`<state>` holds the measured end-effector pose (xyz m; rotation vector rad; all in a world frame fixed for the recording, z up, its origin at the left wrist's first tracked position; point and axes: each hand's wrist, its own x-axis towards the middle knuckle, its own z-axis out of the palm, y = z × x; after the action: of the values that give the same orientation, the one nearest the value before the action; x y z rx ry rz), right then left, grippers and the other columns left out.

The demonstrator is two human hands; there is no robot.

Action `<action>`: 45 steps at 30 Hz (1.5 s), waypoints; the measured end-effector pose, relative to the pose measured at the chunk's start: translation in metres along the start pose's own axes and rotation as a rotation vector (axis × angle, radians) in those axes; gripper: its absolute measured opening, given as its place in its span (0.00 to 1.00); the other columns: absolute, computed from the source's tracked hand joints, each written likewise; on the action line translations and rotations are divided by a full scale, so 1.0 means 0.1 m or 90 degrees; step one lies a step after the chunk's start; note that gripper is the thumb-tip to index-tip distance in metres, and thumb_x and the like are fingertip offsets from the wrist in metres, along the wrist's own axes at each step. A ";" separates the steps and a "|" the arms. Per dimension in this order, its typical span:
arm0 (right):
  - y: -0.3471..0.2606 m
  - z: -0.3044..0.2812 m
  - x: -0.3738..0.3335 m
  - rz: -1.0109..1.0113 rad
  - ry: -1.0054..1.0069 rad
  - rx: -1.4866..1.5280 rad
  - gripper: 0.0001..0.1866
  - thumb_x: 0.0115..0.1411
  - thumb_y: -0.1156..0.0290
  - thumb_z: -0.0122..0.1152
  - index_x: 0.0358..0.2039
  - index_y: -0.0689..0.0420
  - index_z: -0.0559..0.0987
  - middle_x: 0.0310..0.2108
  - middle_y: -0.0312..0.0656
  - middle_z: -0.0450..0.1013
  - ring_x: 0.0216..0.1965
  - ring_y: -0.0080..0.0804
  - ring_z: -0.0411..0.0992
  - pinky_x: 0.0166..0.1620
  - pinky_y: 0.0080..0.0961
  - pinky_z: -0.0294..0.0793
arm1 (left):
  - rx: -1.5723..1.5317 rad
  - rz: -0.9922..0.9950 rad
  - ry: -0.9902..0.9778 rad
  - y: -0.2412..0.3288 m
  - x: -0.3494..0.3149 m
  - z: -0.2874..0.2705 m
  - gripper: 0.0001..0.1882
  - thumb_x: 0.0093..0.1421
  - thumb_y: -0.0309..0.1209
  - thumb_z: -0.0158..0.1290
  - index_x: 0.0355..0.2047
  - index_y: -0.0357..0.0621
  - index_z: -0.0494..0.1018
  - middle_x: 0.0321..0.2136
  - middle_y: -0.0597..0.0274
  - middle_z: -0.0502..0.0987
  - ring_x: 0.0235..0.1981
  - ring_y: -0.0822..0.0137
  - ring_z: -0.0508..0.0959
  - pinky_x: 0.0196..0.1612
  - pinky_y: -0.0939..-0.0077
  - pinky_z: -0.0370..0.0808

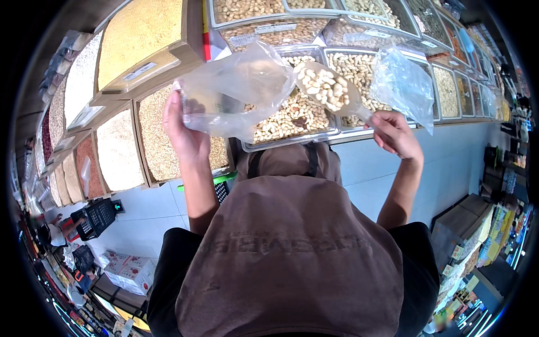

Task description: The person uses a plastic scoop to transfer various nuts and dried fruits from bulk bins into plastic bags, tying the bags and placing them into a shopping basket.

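My left hand (185,130) is closed on the side of a clear plastic bag (236,78), which hangs puffed out over a clear bin (292,140) of pale nuts that look like peanuts in the shell. In my right hand (396,135) is the handle of a translucent plastic scoop (353,106). A heap of the pale nuts (324,87) fills its bowl, which is held above the bins, close to the bag's right edge. Another clear plastic bag (401,84) lies over the bins just beyond my right hand.
Wooden bins of grain, one with yellow grain (140,42), rise on the left. A second row of nut bins (269,31) stands behind. On the floor behind me at left are a black basket (96,218) and white cartons (130,272); a person's arm (70,227) shows there.
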<state>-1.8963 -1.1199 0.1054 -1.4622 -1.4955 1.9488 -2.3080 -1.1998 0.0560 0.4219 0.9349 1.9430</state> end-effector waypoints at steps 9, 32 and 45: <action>-0.67 0.45 0.08 -0.049 -0.116 -0.207 0.16 0.70 0.64 0.51 0.29 0.62 0.78 0.13 0.32 0.67 0.08 0.12 0.57 0.12 0.15 0.52 | 0.076 -0.011 -0.009 -0.18 -0.27 0.28 0.19 0.66 0.36 0.55 0.51 0.36 0.75 0.32 0.70 0.77 0.27 0.80 0.72 0.31 0.83 0.70; -0.59 0.52 0.03 -0.150 0.130 -0.461 0.15 0.61 0.62 0.61 0.33 0.64 0.81 0.14 0.46 0.71 0.16 0.33 0.74 0.25 0.33 0.73 | 0.045 0.009 0.091 -0.01 -0.07 0.19 0.18 0.68 0.36 0.51 0.54 0.41 0.72 0.27 0.72 0.74 0.23 0.81 0.69 0.27 0.85 0.68; 0.16 0.65 0.23 -0.011 0.279 -0.710 0.17 0.59 0.62 0.62 0.26 0.66 0.78 0.24 0.59 0.75 0.31 0.59 0.75 0.36 0.47 0.74 | -0.040 -0.005 0.158 0.04 0.06 0.11 0.15 0.67 0.37 0.52 0.50 0.46 0.73 0.23 0.76 0.71 0.24 0.81 0.69 0.31 0.84 0.70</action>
<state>-1.9548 -1.1466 0.0767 -2.0181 -2.4358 0.5793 -2.3074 -1.1909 0.0660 0.1421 1.0258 2.0432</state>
